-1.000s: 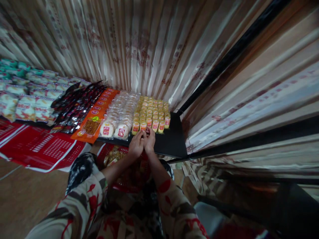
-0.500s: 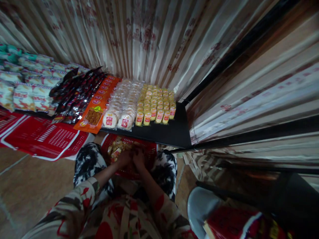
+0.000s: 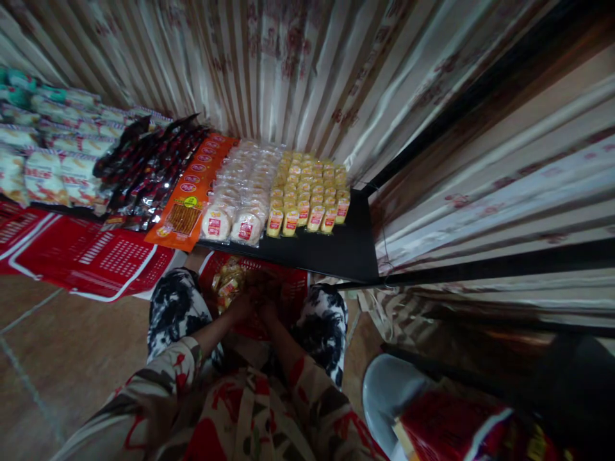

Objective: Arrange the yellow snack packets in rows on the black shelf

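Observation:
My left hand (image 3: 241, 307) and my right hand (image 3: 268, 312) are both down inside a red plastic basket (image 3: 293, 289) that sits between my knees. They are close together among small yellow snack packets (image 3: 227, 283) in the basket. The picture is dark and blurred there, so the fingers do not show clearly. Above the basket a black shelf (image 3: 336, 250) carries rows of small yellow packets with red labels (image 3: 307, 192), round white packets (image 3: 237, 202) and orange flat packs (image 3: 188, 205).
Dark red-black snack bags (image 3: 144, 166) and white-green bags (image 3: 43, 147) fill the shelf to the left. Flat red baskets (image 3: 81, 253) lie on the floor at left. A striped curtain (image 3: 288, 70) hangs behind. A grey stool (image 3: 389, 397) and a red bag (image 3: 461, 426) are at lower right.
Both hands came down from the front row of yellow packets on the shelf into the red basket. The view has tilted down and shifted a little.

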The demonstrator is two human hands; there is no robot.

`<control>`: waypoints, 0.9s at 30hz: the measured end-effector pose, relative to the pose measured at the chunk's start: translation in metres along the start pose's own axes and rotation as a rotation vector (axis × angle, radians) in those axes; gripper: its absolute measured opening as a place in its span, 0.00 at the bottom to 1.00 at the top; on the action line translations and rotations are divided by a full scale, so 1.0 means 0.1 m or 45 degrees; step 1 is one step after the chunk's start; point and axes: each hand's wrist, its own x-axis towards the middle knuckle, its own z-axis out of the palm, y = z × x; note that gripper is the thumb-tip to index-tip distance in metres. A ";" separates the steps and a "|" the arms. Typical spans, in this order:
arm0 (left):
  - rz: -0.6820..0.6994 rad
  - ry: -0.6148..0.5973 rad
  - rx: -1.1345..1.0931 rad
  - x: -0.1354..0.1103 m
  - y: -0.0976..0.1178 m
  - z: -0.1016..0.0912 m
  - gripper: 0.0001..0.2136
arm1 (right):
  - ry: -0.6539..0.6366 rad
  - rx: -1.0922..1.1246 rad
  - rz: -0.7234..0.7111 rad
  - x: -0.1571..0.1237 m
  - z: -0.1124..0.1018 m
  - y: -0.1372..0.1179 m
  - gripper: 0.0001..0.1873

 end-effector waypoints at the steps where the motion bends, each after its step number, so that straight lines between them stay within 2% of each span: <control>1: -0.006 0.002 0.010 -0.01 0.01 -0.02 0.15 | 0.007 -0.025 0.023 0.00 -0.01 0.00 0.09; 4: -0.031 0.011 0.025 -0.04 0.06 -0.08 0.15 | 0.052 -0.082 0.051 -0.03 -0.07 -0.03 0.11; 8: -0.056 0.051 0.028 -0.08 0.14 -0.21 0.15 | 0.120 -0.137 0.004 -0.07 -0.24 -0.13 0.13; 12: 0.020 0.158 -0.213 -0.12 0.20 -0.34 0.16 | 0.130 -0.120 -0.163 -0.11 -0.51 -0.28 0.09; 16: 0.245 0.173 -0.663 -0.24 0.28 -0.42 0.15 | 0.109 0.115 -0.329 -0.20 -0.78 -0.40 0.07; 21: 0.302 0.118 -0.928 -0.42 0.46 -0.51 0.13 | -0.042 0.550 -0.285 -0.43 -1.04 -0.60 0.15; 24: 0.327 0.209 -1.021 -0.45 0.63 -0.59 0.14 | -0.039 0.738 -0.276 -0.54 -1.14 -0.72 0.22; 27: 0.372 0.337 -1.071 -0.41 0.82 -0.67 0.14 | -0.062 0.803 -0.330 -0.58 -1.20 -0.78 0.25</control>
